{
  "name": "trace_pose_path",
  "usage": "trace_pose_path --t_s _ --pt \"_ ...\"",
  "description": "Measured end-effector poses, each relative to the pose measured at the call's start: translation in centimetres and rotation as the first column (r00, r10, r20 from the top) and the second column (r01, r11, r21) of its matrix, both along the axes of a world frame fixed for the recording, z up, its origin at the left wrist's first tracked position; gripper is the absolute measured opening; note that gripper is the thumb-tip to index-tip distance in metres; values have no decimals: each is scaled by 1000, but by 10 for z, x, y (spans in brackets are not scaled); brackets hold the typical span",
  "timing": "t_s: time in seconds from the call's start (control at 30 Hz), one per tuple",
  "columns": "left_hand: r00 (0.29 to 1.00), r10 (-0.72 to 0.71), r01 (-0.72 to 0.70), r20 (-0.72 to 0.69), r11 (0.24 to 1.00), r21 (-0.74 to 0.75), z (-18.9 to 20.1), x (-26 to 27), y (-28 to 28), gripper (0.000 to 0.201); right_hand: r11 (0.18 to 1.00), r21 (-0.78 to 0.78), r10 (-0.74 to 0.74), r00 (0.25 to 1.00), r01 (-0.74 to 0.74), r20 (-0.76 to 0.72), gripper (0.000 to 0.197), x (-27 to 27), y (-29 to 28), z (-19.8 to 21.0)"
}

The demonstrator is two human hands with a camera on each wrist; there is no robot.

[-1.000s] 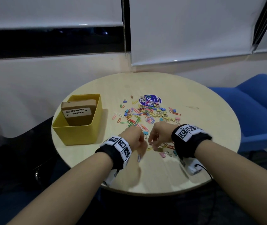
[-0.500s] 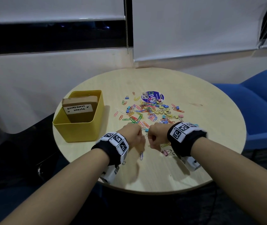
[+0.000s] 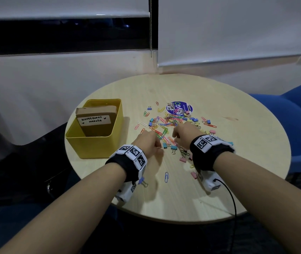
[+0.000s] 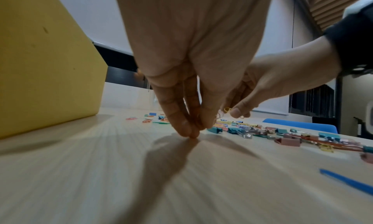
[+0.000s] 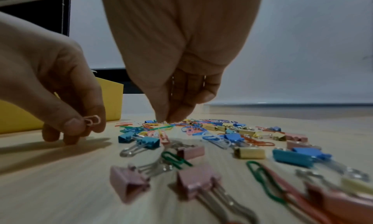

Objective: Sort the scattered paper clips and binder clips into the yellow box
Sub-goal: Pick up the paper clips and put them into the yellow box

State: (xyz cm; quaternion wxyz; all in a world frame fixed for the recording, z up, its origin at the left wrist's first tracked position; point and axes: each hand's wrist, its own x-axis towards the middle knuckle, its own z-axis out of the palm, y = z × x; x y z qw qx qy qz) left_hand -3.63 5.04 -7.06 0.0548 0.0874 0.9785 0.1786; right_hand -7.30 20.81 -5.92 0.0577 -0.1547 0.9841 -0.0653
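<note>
Both hands moved farther into the clips [image 3: 166, 125]; yellow box [image 3: 98, 145] holds a cardboard box [image 3: 96, 120].

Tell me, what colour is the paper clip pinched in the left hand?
Pink paper clip, clearest in the right wrist view.

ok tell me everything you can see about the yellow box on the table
The yellow box is an open-topped rectangular bin, plastic by its look, with smooth walls and rounded corners. It stands upright on the round light wooden table, near the table's left edge, left of the scattered clips and clear of both hands. Inside it a brown cardboard box leans, bearing a white label handwritten "WHITEBOARD MARKER". The floor of the bin is mostly hidden, so clips inside cannot be confirmed.
</note>
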Motion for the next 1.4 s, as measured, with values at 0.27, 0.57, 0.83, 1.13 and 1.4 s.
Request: trace_pose_path --t_s 0.27,0.57,0.83,1.13,1.4 --pt "1000 -26 27 7 998 -59 5 -11 3 18 997 59 -46 999 45 16 15 -12 -14 -7" --pt "999 -48 48 13 999 -22 3 -12 0 16 996 -37 -76 994 79 79 9 -22 -19 -8" --pt "999 -50 50 10 999 -9 4 -6 -2 16 998 -32 -48 990 52 129 19 -13 -15 2" --pt "999 -17 17 33 1000 -9 8 4 -3 18 998 -53 -17 984 27 177 16 4 -10 22" --pt "999 39 -38 -13 998 55 33 11 -11 18 988 -153 29 989 -7 143 31 16 -24 43"
